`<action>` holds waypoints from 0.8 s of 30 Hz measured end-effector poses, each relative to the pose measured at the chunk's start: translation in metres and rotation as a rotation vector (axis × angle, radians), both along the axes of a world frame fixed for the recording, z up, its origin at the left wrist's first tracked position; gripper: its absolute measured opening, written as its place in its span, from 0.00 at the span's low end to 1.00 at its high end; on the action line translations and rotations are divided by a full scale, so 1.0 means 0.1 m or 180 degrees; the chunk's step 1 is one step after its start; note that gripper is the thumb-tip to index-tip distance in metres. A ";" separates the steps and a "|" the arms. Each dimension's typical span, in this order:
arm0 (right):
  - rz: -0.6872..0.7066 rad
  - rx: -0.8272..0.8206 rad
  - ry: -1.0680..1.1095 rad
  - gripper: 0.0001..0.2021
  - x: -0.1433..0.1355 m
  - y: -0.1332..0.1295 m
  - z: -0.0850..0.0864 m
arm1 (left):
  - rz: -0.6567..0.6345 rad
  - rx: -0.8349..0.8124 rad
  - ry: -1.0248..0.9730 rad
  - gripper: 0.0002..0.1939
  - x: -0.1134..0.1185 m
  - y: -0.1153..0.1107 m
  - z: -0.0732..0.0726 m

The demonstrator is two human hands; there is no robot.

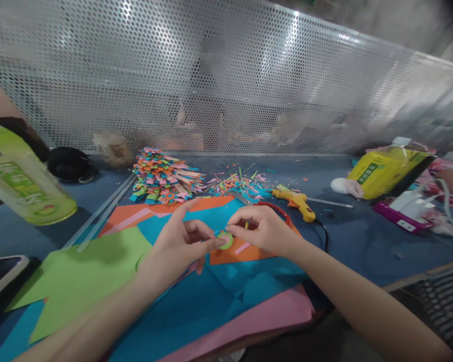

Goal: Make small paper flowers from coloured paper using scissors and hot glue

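Roughly mid-frame, a small green paper piece [225, 241] with a scalloped edge is pinched between the thumb and fingers of the left hand [177, 239], whose forefinger stands raised. The right hand [264, 226] has thumb and forefinger drawn narrow just beside it; whether they grip anything, I cannot tell. Beneath them lies an orange sheet [219, 259] bearing a short pink strip [243, 248], on overlapping blue paper [207, 311]. A large green sheet [94, 266] spreads across the lower left, and pink paper [272, 317] shows along the lower edge.

Red-handled scissors [286, 215], partly hidden, sit behind the right hand, near a yellow glue gun [296, 201]. Farther back, left of centre, a bristling mound of coloured paper strips [162, 176] stands beside loose scraps [237, 186] on the dark blue tabletop [355, 246]. A green-labelled bottle [22, 181] rises at the left edge; a yellow-labelled bottle [377, 171] tilts at the right.

Across the upper frame runs a perforated metal panel [136, 75], shiny with light streaks, a blurred figure [204, 95] visible at its middle. Grey, indistinct wall [411, 30] fills the upper right.
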State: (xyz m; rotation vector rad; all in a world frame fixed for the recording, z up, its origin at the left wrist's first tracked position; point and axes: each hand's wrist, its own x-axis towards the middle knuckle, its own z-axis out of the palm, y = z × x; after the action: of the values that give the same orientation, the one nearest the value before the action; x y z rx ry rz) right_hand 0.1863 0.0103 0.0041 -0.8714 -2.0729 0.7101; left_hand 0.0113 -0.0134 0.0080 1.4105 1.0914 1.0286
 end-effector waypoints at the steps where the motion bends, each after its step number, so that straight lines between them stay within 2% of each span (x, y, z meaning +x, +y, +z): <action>1: 0.0000 -0.0053 0.0042 0.06 -0.01 0.00 0.00 | 0.0027 0.0088 0.0021 0.43 0.00 -0.01 0.00; 4: -0.0055 -0.0235 0.0151 0.06 -0.02 0.00 -0.01 | 0.0179 0.0504 0.0181 0.42 -0.01 -0.04 -0.01; 8: -0.0130 -0.0251 0.0282 0.06 -0.01 0.00 -0.01 | 0.0353 0.1413 0.0607 0.36 -0.05 -0.08 -0.08; 12: -0.0258 0.0080 0.0446 0.07 0.00 -0.02 0.02 | 0.0089 0.2108 0.0777 0.30 -0.11 -0.10 -0.16; 14: -0.0239 0.0421 0.0463 0.06 0.01 -0.03 0.03 | -0.0026 0.2225 0.0822 0.30 -0.12 -0.11 -0.16; 18: 0.0021 0.1056 0.0340 0.04 0.03 -0.06 0.03 | 0.0121 0.2310 0.0692 0.32 -0.10 -0.12 -0.12; 24: 0.0259 0.1278 0.0166 0.05 0.08 -0.05 0.01 | 0.0282 0.2214 0.0508 0.31 -0.06 -0.12 -0.05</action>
State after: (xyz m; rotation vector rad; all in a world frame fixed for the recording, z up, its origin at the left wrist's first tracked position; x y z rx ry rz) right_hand 0.1938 0.0048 0.0051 -0.5392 -2.1115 0.3329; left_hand 0.0050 -0.0256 0.0027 2.0339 0.9504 1.4643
